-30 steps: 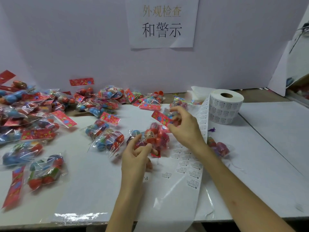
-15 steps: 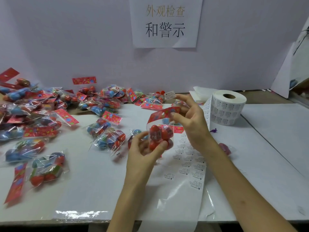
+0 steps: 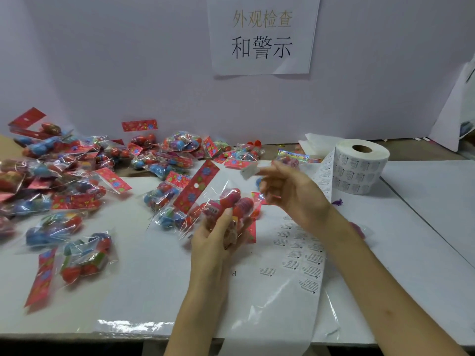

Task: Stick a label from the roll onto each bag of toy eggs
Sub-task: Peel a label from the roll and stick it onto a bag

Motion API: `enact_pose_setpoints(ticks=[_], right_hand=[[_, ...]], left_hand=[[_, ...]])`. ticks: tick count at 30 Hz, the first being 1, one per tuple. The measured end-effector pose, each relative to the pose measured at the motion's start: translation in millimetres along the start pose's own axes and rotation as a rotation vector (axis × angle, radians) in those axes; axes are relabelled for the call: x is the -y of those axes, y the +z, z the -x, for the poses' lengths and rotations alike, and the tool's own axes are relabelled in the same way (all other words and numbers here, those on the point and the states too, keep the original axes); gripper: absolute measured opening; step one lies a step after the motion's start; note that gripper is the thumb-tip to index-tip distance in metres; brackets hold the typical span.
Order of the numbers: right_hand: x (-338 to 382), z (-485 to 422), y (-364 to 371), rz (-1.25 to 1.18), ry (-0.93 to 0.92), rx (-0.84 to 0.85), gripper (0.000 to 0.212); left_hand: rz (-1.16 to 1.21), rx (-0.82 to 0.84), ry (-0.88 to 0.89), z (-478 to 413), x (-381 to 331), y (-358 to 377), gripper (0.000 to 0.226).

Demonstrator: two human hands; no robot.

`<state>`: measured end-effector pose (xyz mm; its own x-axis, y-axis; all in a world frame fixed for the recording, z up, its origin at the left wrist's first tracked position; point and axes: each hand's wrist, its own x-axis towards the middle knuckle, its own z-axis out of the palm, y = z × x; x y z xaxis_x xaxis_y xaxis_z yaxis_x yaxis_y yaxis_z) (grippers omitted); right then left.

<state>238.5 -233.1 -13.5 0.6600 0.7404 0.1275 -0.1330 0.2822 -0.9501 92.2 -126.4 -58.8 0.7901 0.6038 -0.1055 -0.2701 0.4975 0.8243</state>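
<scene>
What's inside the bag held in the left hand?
Inside the clear bag, gripped by the left hand, are red and pink toy eggs. A red card header tops it. Eggs behind the fingers are covered, so the count is unclear.

I see held bag [image 3: 226, 204]: clear film, red-pink eggs, red header with blue flowers. Label roll [image 3: 359, 170]: white, black print. Table [image 3: 424, 227] white.

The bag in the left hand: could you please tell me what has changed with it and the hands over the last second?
The left hand took the bag of toy eggs off the table and holds it raised, red header tilted up-left. The right hand released the header and drew back to the right, a small white label at its fingertips. The label roll, its unrolled strip and the pile of bags stayed put.
</scene>
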Motion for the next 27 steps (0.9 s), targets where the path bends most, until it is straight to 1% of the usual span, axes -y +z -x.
enact_pose_setpoints(ticks=[3,5,8,16,21,27], right_hand=[[-5.2,-1.6,3.5,0.085,0.125,0.033,0.043],[-7.1,0.0,4.1,0.168,0.183,0.044,0.042],[-8.6,2.0,4.1,0.240,0.225,0.044,0.037],[-8.5,3.6,4.7,0.251,0.225,0.050,0.034],[-7.4,5.6,4.8,0.246,0.207,0.113,0.035],[-5.4,9.0,5.5,0.247,0.175,0.212,0.030]], left_hand=[[0.080,-0.070,-0.032,-2.4,-0.8,-2.9,0.030],[0.096,-0.094,-0.037,-3.5,-1.0,-2.9,0.033],[0.106,-0.122,-0.035,-4.7,-1.2,-3.2,0.037],[0.121,-0.133,-0.002,-4.6,-1.2,-3.6,0.040],[0.091,-0.132,-0.002,-5.3,-0.4,-3.7,0.039],[0.078,-0.146,0.004,-5.9,0.4,-4.3,0.039]])
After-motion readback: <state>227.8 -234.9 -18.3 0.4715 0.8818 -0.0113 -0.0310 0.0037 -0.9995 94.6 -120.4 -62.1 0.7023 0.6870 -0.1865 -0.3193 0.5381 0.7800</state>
